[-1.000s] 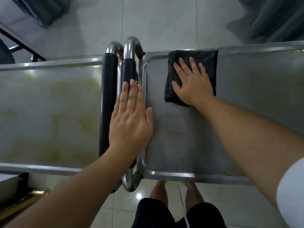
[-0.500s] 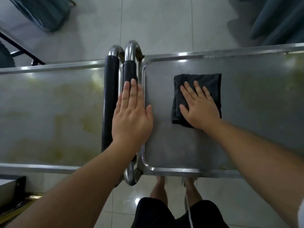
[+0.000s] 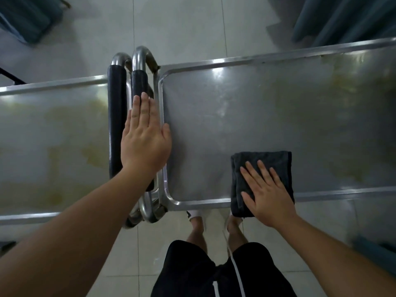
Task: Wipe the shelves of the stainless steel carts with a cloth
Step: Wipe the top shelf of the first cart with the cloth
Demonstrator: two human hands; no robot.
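- Cloth [image 3: 265, 159]: dark, folded, lower centre-right of the frame, lying on the right cart's top shelf [image 3: 214, 125] with its near end over the front rim. A second ago it sat at the far rim; it has been drawn straight toward the person in one pass.
- Right hand [image 3: 267, 191]: flat on the cloth, fingers straight and slightly spread, pressing down, not curled round it.
- Left hand [image 3: 145, 144]: flat, fingers together, resting on the black-padded handle [image 3: 139, 82] at the shelf's left rim; unmoved since the earlier views, apparently steadying the cart.
- Right shelf, condition: left portion looks grey and even; yellowish staining shows at upper right and right of the cloth.
- Left cart shelf [image 3: 53, 136]: left half of frame, broad yellow-brown stains, seemingly not wiped.
- Second padded handle [image 3: 115, 125]: just beside the first.
- Assessment: one front-to-back stroke appears finished; the stained right portion and the left cart likely remain.
- Floor [image 3: 182, 28]: pale tiles, top and bottom of frame.
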